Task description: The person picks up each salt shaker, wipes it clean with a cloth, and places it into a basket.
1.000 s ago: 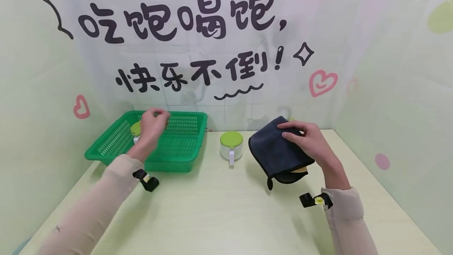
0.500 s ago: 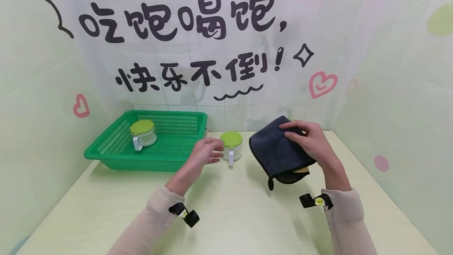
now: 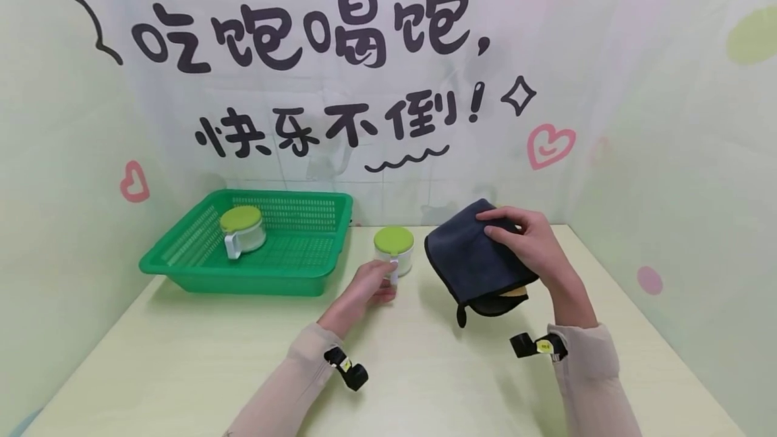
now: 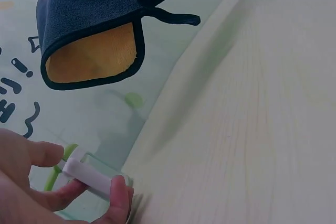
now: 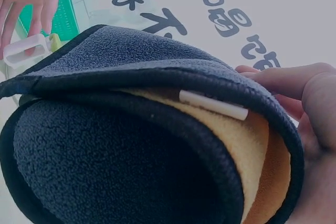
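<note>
My left hand (image 3: 367,286) is at the white handle (image 4: 86,176) of a clear seasoning jar (image 3: 402,265) with a green lid, upright on the table. In the left wrist view its fingers and thumb close around that handle. My right hand (image 3: 529,241) pinches a folded dark blue towel (image 3: 470,255) by its upper right part, holding it above the table. The towel has black edging, a hanging loop and an orange-yellow inner side (image 4: 94,59). A white tag (image 5: 212,104) shows between its folds.
A green plastic basket (image 3: 249,283) stands at the back left, with a second green-lidded jar (image 3: 247,238) inside it. The pale wooden table (image 3: 437,376) meets a printed curtain (image 3: 303,174) behind and at both sides.
My left hand has left the basket and moved right and down to the handle of the jar on the table. The right hand keeps the towel in about the same place.
</note>
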Demonstrator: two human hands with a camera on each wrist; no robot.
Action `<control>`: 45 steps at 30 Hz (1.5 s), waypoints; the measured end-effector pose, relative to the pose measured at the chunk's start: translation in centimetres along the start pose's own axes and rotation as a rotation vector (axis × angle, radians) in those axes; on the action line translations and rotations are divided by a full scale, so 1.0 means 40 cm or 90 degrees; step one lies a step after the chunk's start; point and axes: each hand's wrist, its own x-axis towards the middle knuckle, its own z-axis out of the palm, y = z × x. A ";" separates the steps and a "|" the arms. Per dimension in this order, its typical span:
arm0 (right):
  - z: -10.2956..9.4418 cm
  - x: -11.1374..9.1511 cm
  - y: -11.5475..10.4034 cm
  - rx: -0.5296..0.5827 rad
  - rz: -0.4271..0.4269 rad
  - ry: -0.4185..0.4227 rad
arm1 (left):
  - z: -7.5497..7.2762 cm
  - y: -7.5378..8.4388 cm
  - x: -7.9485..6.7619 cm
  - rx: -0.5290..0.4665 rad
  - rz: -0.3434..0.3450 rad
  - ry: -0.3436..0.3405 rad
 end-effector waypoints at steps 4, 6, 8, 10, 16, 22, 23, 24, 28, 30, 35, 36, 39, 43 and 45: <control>-0.001 0.000 -0.002 0.000 0.002 -0.002 | 0.004 -0.010 0.006 -0.024 0.014 -0.035; 0.000 0.001 -0.002 -0.001 -0.002 -0.002 | 0.006 -0.014 0.009 -0.035 0.017 -0.041; 0.002 0.002 0.000 -0.002 -0.010 0.003 | 0.006 -0.017 0.011 -0.044 0.022 -0.041; 0.004 0.004 0.001 0.001 -0.021 0.007 | 0.004 -0.020 0.013 -0.052 0.032 -0.040; 0.011 0.006 0.005 0.009 -0.034 -0.010 | -0.008 -0.028 0.020 -0.079 0.056 -0.025; 0.019 0.003 0.009 -0.007 -0.029 -0.038 | -0.023 -0.018 0.020 -0.085 0.073 -0.005; 0.021 0.003 0.009 -0.008 -0.033 -0.045 | -0.025 -0.015 0.020 -0.084 0.073 -0.002; 0.023 0.004 0.009 -0.007 -0.038 -0.052 | -0.027 -0.011 0.020 -0.084 0.070 0.002; 0.031 0.007 0.006 0.006 -0.045 -0.084 | -0.032 0.007 0.013 -0.087 0.064 0.014; 0.036 0.009 0.003 0.013 -0.044 -0.095 | -0.033 0.023 0.002 -0.087 0.068 0.016; 0.055 0.011 -0.012 -0.005 -0.059 -0.083 | -0.038 0.077 -0.042 -0.083 0.090 0.018; 0.060 0.011 -0.016 -0.011 -0.067 -0.077 | -0.039 0.087 -0.051 -0.082 0.094 0.018; 0.076 0.010 -0.026 -0.023 -0.093 -0.064 | -0.039 0.112 -0.076 -0.072 0.104 0.015; 0.096 0.007 -0.040 -0.033 -0.131 -0.058 | -0.032 0.138 -0.105 -0.052 0.118 0.007; 0.105 0.004 -0.046 -0.041 -0.146 -0.056 | -0.025 0.150 -0.122 -0.044 0.125 -0.001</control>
